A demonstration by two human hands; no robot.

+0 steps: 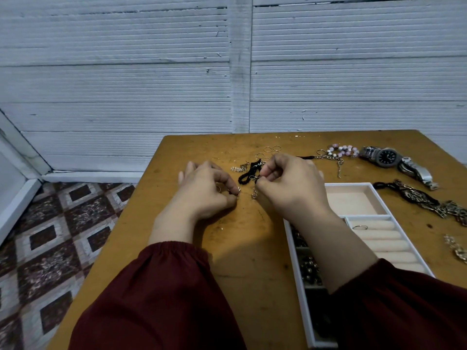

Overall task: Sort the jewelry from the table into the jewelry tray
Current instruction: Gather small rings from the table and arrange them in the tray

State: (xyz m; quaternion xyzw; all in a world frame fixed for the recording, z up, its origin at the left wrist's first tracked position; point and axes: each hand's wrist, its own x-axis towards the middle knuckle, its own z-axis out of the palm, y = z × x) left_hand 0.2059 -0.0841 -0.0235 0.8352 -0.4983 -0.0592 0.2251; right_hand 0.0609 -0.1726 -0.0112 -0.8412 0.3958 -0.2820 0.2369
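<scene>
Two hands meet near the middle of the table [235, 261], both in dark red sleeves [161, 299]. The left hand [202, 193] has its fingers curled, and thumb and forefinger pinch a small ring [237, 195] just above the wood. The right hand [285, 188] is curled too. Its fingertips pinch the metal end of a black cord [249, 174], and a short chain [254, 194] hangs from that pinch down to the table. The rest of the cord lies looped between the two hands, toward the far edge.

The jewelry tray [295, 263] sits at the near right side, partly hidden under the right forearm. Its far compartment shows only its lining. One thin band [360, 227] rests in the padded rolls to the right. Dark beads [310, 266] fill the left strip, though what they belong to is hard to tell.

Several pieces still lie loose on the table. A few wire hoops [272, 149] and a glittering cluster [237, 169] lie just beyond the hands. Along the far edge, toward the right corner, lie a pink bead bracelet [341, 150], a dark-faced watch [386, 156] and a steel band [417, 171]. A black and gold necklace [414, 195] trails beside the tray's far right corner. More gold chain [457, 248] lies at the right edge.

Behind the table stands a ribbed white wall [113, 72], and patterned tiles [50, 236] cover the floor to the left.
</scene>
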